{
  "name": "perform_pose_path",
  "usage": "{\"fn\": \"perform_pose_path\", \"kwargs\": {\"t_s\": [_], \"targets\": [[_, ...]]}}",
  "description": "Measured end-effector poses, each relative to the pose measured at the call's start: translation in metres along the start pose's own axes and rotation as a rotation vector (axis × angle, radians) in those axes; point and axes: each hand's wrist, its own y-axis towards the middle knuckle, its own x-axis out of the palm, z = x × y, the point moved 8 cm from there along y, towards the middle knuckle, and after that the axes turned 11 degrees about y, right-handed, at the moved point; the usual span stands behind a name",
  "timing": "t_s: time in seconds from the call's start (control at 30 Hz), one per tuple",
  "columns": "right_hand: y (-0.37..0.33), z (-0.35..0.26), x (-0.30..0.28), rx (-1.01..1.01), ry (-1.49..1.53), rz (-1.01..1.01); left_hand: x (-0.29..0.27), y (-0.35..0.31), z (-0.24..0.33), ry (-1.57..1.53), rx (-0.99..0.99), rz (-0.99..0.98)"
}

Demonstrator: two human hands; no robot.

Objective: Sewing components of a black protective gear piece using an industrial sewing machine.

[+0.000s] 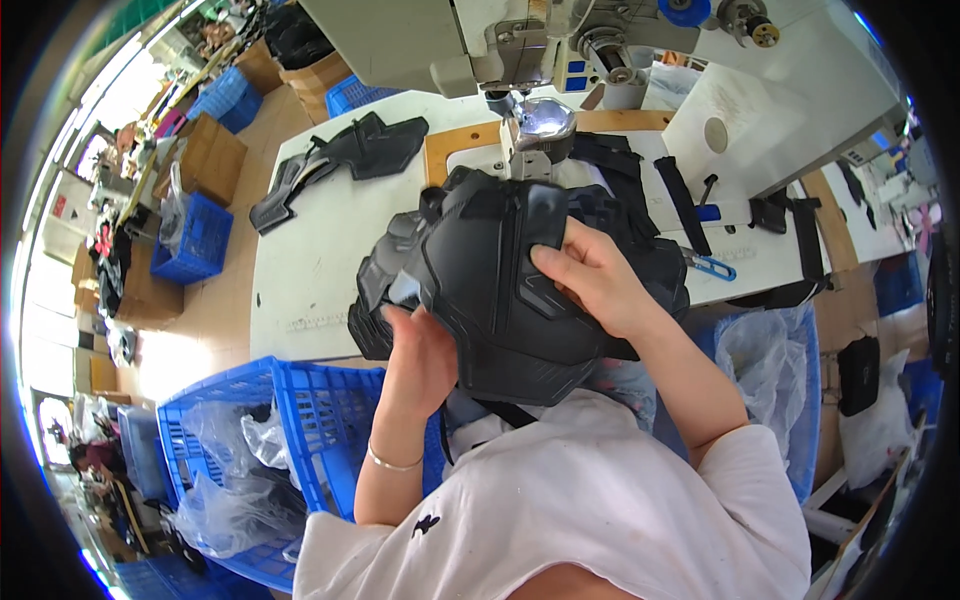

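A bulky black bag piece [470, 265] with moulded, angular panels and a long seam or zipper line is held up in front of my chest, below the sewing machine head [525, 55]. My left hand [420, 350] grips its lower left edge, the fingers partly hidden behind the material. A small pale, shiny patch [405, 290] shows just above that thumb. My right hand [598, 280] pinches a smooth black strip at the piece's upper right, thumb in front. The far edge of the piece reaches the machine's lit sewing area [545, 120].
Another black moulded piece [375, 145] lies on the white table [310, 270] at the left. Black straps [683, 205] and blue-handled snips [712, 265] lie at the right. Blue crates [330, 420] with clear plastic bags stand left and right of me.
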Motion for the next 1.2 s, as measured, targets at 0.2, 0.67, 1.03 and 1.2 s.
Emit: {"fn": "perform_pose_path", "kwargs": {"t_s": [0.2,0.67,1.03,1.2], "targets": [[0.003,-0.026,-0.012,-0.055,-0.387,-0.055,0.029,0.011,0.0,0.34,0.139,0.036],[0.019,-0.034,-0.042,0.068,-0.284,-0.146,0.06,0.004,-0.002,0.358,0.216,0.214],[0.015,-0.032,-0.075,0.101,-0.371,0.01,-0.049,0.055,0.215,0.982,0.625,0.52],[0.031,-0.061,-0.16,-0.14,-0.548,0.377,-0.126,0.217,0.222,0.585,0.464,0.518]]}}
